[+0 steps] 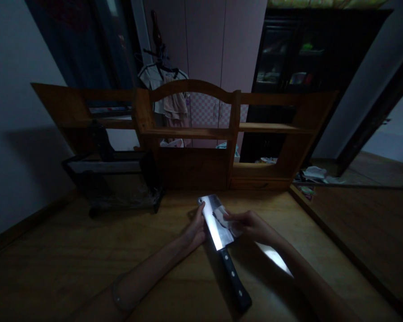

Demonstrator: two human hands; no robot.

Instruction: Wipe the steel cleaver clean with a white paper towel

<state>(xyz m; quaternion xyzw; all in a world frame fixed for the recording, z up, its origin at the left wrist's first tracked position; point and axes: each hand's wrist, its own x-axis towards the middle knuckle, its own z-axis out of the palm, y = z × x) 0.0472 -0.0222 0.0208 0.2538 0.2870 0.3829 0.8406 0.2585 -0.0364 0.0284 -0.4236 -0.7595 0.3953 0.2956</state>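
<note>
A cleaver (pixel 214 227) with a broad shiny blade and a black riveted handle is tilted over the wooden table, its handle toward me. My left hand (pixel 197 228) grips the blade along its left edge, with the thumb on the face near the far corner. In my right hand (pixel 250 226) is a crumpled white tissue (pixel 227 220), pressed against the right part of the blade. The fingers of my left hand under the blade are partly hidden.
On the wooden table (pixel 147 250) a black-framed box-like object (pixel 110 183) stands at the left. A wooden shelf unit (pixel 191 132) runs along the back. A bright patch of light lies under my right forearm. Beyond are hanging clothes (pixel 169 89) and a dark cabinet (pixel 289 58).
</note>
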